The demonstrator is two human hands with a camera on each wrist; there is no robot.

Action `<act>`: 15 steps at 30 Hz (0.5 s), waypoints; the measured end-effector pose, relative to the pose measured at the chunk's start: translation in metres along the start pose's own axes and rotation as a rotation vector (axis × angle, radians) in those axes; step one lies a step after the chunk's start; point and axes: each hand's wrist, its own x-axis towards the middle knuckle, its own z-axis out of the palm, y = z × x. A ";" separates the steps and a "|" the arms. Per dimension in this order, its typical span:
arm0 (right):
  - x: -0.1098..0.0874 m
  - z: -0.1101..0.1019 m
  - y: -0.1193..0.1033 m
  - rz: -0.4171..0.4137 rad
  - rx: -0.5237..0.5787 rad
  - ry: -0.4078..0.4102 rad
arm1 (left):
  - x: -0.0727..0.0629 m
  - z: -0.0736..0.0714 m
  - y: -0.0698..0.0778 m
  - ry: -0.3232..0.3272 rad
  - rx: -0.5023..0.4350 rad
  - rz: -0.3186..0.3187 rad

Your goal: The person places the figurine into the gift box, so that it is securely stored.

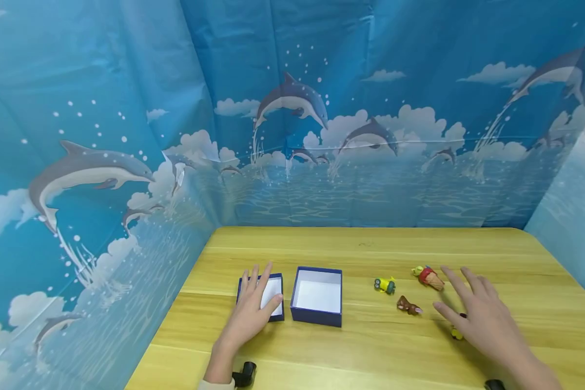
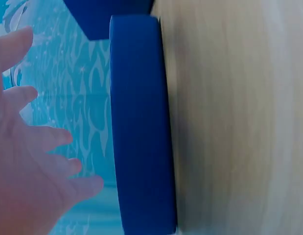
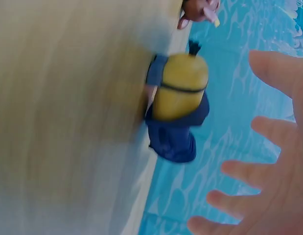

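My left hand (image 1: 251,310) hovers over a shallow blue box lid (image 1: 274,287) with a white inside; its fingers are spread. In the left wrist view the side of the lid (image 2: 141,127) stands beside the fingers. On the right, my right hand (image 1: 485,314) is held over the table with fingers spread and nothing in them. Beneath it lies a yellow-and-blue minion figure (image 3: 183,85), mostly hidden by the hand in the head view. Past its fingertips is a figure with a red top and a cone-shaped part (image 1: 430,277). A brown figure (image 1: 408,305) lies left of the thumb.
A deeper blue box (image 1: 317,319), white inside, stands open just right of the lid. Between it and the right hand lies a yellow-and-green figure with big eyes (image 1: 384,285). The wooden table (image 1: 370,357) meets a dolphin-printed curtain (image 1: 370,189) at the back.
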 end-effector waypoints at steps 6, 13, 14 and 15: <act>0.000 0.004 -0.014 -0.049 0.108 0.010 | 0.000 0.006 0.008 -0.053 -0.091 0.014; -0.001 0.008 -0.025 -0.047 0.203 0.007 | 0.001 0.016 0.017 -0.086 -0.171 0.070; 0.000 0.009 -0.026 -0.040 0.210 -0.001 | 0.001 0.017 0.018 -0.086 -0.181 0.081; 0.000 0.009 -0.027 -0.034 0.214 -0.007 | 0.001 0.019 0.018 -0.085 -0.188 0.090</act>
